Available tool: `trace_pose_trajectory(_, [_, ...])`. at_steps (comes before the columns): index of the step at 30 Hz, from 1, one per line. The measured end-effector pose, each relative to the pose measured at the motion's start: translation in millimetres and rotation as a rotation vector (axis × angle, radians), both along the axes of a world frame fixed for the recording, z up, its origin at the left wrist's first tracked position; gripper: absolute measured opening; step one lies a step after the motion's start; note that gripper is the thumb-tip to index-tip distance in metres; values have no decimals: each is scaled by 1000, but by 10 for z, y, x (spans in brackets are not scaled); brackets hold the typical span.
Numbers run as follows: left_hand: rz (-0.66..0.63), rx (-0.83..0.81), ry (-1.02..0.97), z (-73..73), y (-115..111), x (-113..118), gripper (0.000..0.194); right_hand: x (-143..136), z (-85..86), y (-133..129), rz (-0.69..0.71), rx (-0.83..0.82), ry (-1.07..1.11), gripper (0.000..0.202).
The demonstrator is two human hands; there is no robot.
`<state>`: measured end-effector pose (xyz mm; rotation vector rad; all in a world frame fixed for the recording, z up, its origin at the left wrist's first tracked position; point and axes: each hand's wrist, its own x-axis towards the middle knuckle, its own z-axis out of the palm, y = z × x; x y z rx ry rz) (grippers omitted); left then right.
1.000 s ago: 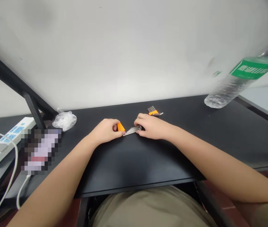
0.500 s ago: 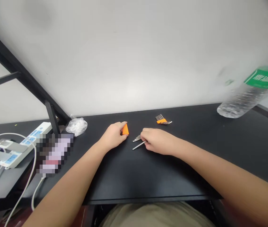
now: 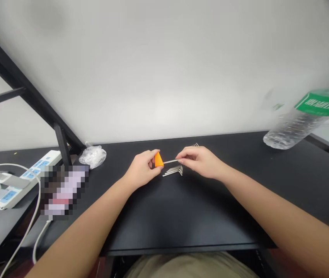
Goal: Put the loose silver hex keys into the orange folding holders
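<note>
Between the thumb and fingers of my left hand (image 3: 142,166) is an orange hex key holder (image 3: 159,160), its wide edge facing right. My right hand (image 3: 200,160) pinches a metal hex key (image 3: 170,161), whose left tip meets or nearly meets the holder's right edge. Just below, several loose L-shaped hex keys (image 3: 173,170) lie fanned together on the black table. Behind my right hand, the tips of another hex key set (image 3: 195,144) stick out; the rest of it is hidden by the hand.
A clear plastic bottle (image 3: 294,123) with a green label leans at the right. To the left are a crumpled plastic bag (image 3: 93,155), a blurred-out phone-like object (image 3: 65,191) on a cable, and a white power strip (image 3: 31,177). A black metal frame (image 3: 33,96) rises beside the wall.
My right hand has lifted one hex key from the loose pile and brought it up to the orange holder. The left hand has shifted slightly right, turning the holder.
</note>
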<state>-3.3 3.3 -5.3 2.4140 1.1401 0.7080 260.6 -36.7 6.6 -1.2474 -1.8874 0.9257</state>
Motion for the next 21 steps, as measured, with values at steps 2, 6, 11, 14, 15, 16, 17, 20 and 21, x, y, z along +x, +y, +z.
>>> trace_pose_trajectory(2, [21,-2,17,5,-3,5,50,7,15,-6,-13,-20,21,24])
trace_pose_trajectory(6, [19,-8,16,5,-4,7,51,23,36,-11,-21,-69,45,24])
trace_pose_trajectory(11, [-10,-72,-81,-22,-14,19,52,46,26,0,-28,-121,70,27])
trace_pose_trajectory(14, [-16,-85,-114,-26,-38,44,55,33,20,-12,-20,-200,84,30])
trace_pose_trajectory(15, [-20,-76,-111,-19,-52,55,54,9,15,-22,-14,-226,96,31])
trace_pose_trajectory(16, [-26,-64,-101,-8,-68,66,51,-27,7,-34,-5,-245,111,30])
trace_pose_trajectory(17, [-36,-53,-84,8,-86,78,44,-74,-6,-47,11,-258,126,29])
trace_pose_trajectory(20, [-80,-36,-15,65,-144,102,20,-249,-63,-82,75,-262,183,20])
trace_pose_trajectory(21, [-89,-28,7,80,-159,106,20,-304,-84,-89,93,-253,203,17])
